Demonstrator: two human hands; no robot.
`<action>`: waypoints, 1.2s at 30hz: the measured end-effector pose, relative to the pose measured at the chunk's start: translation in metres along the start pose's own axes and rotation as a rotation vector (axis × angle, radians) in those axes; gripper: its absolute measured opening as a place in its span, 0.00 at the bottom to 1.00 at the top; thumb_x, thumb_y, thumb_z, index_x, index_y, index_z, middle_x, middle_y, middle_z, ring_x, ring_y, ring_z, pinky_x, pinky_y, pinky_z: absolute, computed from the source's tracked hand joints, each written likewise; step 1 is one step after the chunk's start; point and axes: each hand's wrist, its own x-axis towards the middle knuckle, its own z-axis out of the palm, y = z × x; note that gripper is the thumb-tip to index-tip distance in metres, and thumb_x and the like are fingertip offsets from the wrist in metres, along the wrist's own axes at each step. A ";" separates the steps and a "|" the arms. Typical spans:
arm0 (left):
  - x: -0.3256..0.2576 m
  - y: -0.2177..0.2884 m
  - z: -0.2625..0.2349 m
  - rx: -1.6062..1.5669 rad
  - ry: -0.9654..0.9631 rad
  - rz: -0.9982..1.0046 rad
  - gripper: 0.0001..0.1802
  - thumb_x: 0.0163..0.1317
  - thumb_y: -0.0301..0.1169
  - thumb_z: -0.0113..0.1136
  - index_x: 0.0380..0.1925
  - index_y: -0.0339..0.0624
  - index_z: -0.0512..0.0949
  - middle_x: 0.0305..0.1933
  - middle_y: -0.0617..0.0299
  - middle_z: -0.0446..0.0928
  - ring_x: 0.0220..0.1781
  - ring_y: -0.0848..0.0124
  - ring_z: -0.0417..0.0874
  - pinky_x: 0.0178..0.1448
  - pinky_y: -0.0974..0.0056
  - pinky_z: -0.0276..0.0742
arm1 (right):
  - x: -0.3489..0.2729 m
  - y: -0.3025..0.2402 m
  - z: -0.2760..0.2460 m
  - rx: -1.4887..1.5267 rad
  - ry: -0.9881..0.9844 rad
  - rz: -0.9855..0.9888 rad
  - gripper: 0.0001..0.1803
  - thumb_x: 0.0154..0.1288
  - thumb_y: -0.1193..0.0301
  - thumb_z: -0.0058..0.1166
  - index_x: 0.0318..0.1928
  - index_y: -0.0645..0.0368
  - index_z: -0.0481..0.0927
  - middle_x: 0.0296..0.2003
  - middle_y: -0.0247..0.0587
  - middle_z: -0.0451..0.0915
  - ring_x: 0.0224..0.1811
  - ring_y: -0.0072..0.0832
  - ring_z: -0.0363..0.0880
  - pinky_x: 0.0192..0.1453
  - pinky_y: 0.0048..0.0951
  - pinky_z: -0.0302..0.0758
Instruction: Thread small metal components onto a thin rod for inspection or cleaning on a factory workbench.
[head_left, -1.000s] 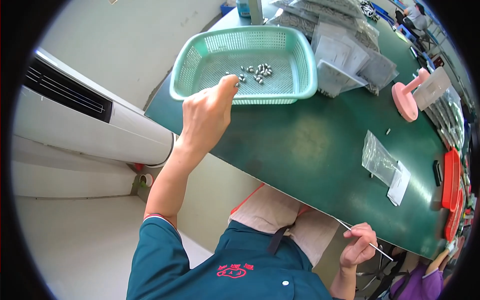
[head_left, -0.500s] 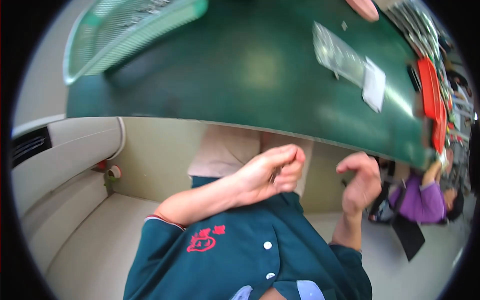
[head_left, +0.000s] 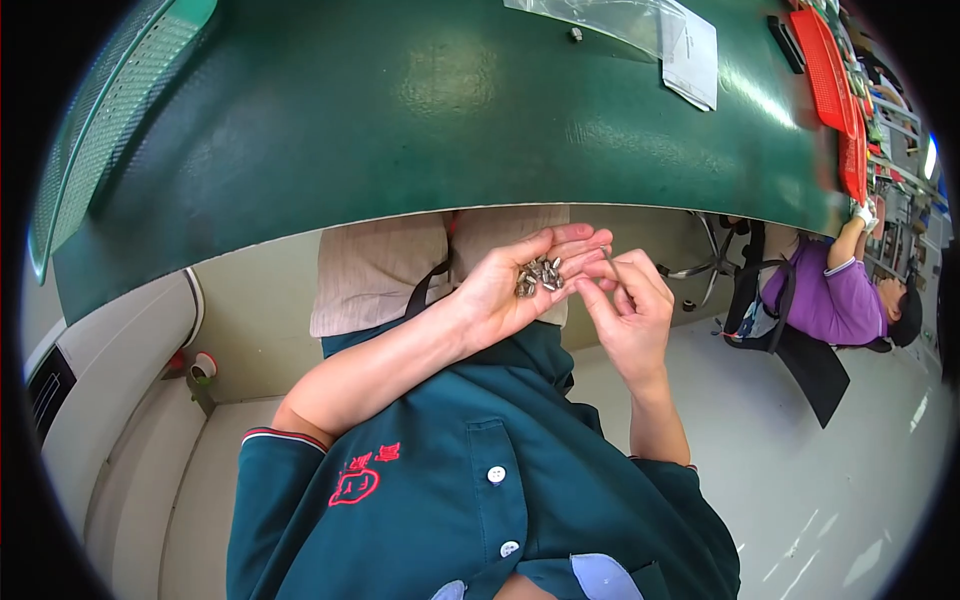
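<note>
1. As seen from the head view, the left hand (head_left: pixel 510 285) is turned palm up below the near edge of the green table (head_left: pixel 400 120), its forearm rising from the lower left across the dark teal shirt (head_left: pixel 470 490). The palm is cupped and the fingers lie loosely open, cradling rather than gripping a small heap of silvery metal parts (head_left: pixel 538 274).
2. The right hand (head_left: pixel 628 310) stands just beside the left, wrist bent and forearm upright. Its fingers (head_left: pixel 600 272) are curled inward, tips touching the left fingertips next to the heap; whether they pinch one of the parts cannot be told.
3. The metal parts rest where the left palm meets the fingers, in front of the person's lap.
4. On the table, a clear plastic bag (head_left: pixel 610 18) with a white slip (head_left: pixel 692 60) lies at the top, a red tray (head_left: pixel 835 85) at the far right, and the rim of a teal mesh basket (head_left: pixel 95 130) at the far left. Another person in a purple top (head_left: pixel 820 300) sits at the right.
5. Compared with half a second ago, the left hand, then loosely fisted, has opened to show the parts, and the right hand, then raised apart, has closed in to touch it. One second ago the left hand reached into the basket.
</note>
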 end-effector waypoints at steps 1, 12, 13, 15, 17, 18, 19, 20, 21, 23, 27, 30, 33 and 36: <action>0.001 -0.001 0.000 0.018 -0.018 0.025 0.20 0.67 0.35 0.35 0.53 0.32 0.60 0.61 0.47 0.59 0.63 0.60 0.63 0.65 0.57 0.63 | 0.000 0.001 0.002 0.003 -0.001 0.004 0.12 0.44 0.83 0.61 0.33 0.62 0.78 0.24 0.32 0.70 0.22 0.16 0.69 0.16 0.17 0.58; 0.007 -0.006 0.005 0.200 -0.052 0.123 0.21 0.68 0.36 0.30 0.55 0.34 0.59 0.64 0.49 0.55 0.67 0.62 0.56 0.67 0.58 0.56 | 0.000 0.008 0.014 -0.085 -0.004 0.016 0.08 0.46 0.79 0.61 0.30 0.61 0.77 0.25 0.34 0.72 0.19 0.21 0.71 0.19 0.22 0.63; 0.008 -0.007 0.005 0.238 -0.025 0.132 0.21 0.68 0.36 0.30 0.55 0.34 0.59 0.64 0.49 0.56 0.66 0.62 0.58 0.67 0.58 0.57 | 0.001 0.006 0.014 -0.090 -0.004 0.015 0.08 0.46 0.79 0.61 0.30 0.61 0.77 0.25 0.34 0.72 0.19 0.21 0.71 0.19 0.22 0.63; 0.008 -0.009 0.003 0.272 -0.002 0.143 0.21 0.68 0.36 0.30 0.54 0.34 0.59 0.64 0.50 0.57 0.65 0.63 0.59 0.66 0.58 0.58 | 0.003 0.000 0.012 -0.001 -0.040 0.162 0.06 0.49 0.79 0.58 0.30 0.62 0.77 0.25 0.32 0.72 0.20 0.16 0.69 0.20 0.20 0.63; 0.010 -0.010 -0.002 0.262 0.031 0.112 0.18 0.68 0.36 0.34 0.50 0.36 0.64 0.58 0.53 0.64 0.59 0.66 0.66 0.64 0.59 0.61 | 0.000 0.010 0.008 0.187 -0.048 0.211 0.05 0.52 0.79 0.56 0.31 0.64 0.76 0.25 0.30 0.71 0.20 0.14 0.67 0.21 0.18 0.61; 0.010 -0.011 -0.004 0.256 0.023 0.108 0.18 0.68 0.36 0.34 0.50 0.36 0.64 0.58 0.53 0.64 0.59 0.66 0.66 0.64 0.59 0.61 | 0.000 0.013 0.005 0.380 -0.053 0.261 0.04 0.54 0.80 0.54 0.32 0.65 0.75 0.25 0.29 0.70 0.20 0.11 0.65 0.21 0.16 0.60; 0.008 -0.013 -0.005 0.361 0.134 0.112 0.17 0.67 0.37 0.36 0.46 0.37 0.67 0.51 0.56 0.68 0.54 0.68 0.69 0.60 0.61 0.64 | -0.003 0.013 0.005 0.579 -0.019 0.283 0.03 0.59 0.79 0.51 0.34 0.65 0.74 0.26 0.26 0.70 0.20 0.09 0.59 0.21 0.14 0.55; 0.007 -0.015 -0.007 0.467 0.247 0.115 0.15 0.67 0.37 0.38 0.42 0.38 0.69 0.45 0.59 0.72 0.49 0.70 0.72 0.56 0.63 0.67 | -0.005 0.015 0.000 0.569 -0.017 0.284 0.03 0.59 0.79 0.51 0.34 0.65 0.74 0.26 0.26 0.70 0.20 0.09 0.59 0.21 0.14 0.55; 0.006 -0.016 -0.007 0.501 0.265 0.099 0.14 0.67 0.38 0.42 0.35 0.40 0.72 0.30 0.66 0.71 0.32 0.77 0.70 0.37 0.71 0.68 | -0.009 0.020 -0.008 0.695 -0.050 0.404 0.04 0.60 0.78 0.50 0.35 0.65 0.73 0.25 0.26 0.70 0.19 0.08 0.57 0.21 0.14 0.53; 0.005 -0.014 -0.011 0.501 0.169 -0.006 0.15 0.67 0.39 0.42 0.33 0.40 0.73 0.27 0.67 0.70 0.27 0.79 0.66 0.31 0.73 0.62 | -0.015 0.028 -0.014 0.812 -0.079 0.531 0.04 0.61 0.77 0.49 0.37 0.64 0.73 0.25 0.26 0.69 0.18 0.08 0.55 0.20 0.13 0.51; 0.011 -0.025 -0.011 0.553 0.109 -0.134 0.15 0.66 0.39 0.45 0.29 0.38 0.74 0.21 0.69 0.67 0.18 0.83 0.57 0.21 0.76 0.51 | -0.027 0.040 -0.016 1.012 -0.059 0.662 0.05 0.62 0.75 0.49 0.38 0.62 0.73 0.24 0.28 0.72 0.16 0.09 0.55 0.19 0.14 0.49; 0.015 -0.030 -0.012 0.581 0.110 -0.170 0.15 0.65 0.37 0.47 0.28 0.37 0.74 0.21 0.69 0.67 0.17 0.83 0.57 0.21 0.76 0.50 | -0.034 0.052 -0.016 1.150 -0.082 0.751 0.05 0.62 0.74 0.49 0.37 0.61 0.73 0.25 0.31 0.74 0.15 0.10 0.54 0.18 0.14 0.51; 0.016 -0.032 -0.014 0.584 0.132 -0.189 0.14 0.65 0.37 0.48 0.28 0.37 0.74 0.20 0.69 0.67 0.17 0.83 0.56 0.20 0.76 0.49 | -0.038 0.060 -0.016 1.284 -0.114 0.811 0.05 0.62 0.73 0.48 0.36 0.61 0.73 0.26 0.33 0.75 0.15 0.11 0.54 0.18 0.14 0.51; 0.016 -0.033 -0.016 0.582 0.151 -0.199 0.14 0.64 0.36 0.48 0.27 0.37 0.74 0.19 0.68 0.66 0.16 0.83 0.55 0.19 0.76 0.48 | -0.039 0.063 -0.015 1.332 -0.142 0.839 0.05 0.62 0.73 0.48 0.35 0.61 0.74 0.26 0.34 0.75 0.14 0.12 0.55 0.18 0.14 0.52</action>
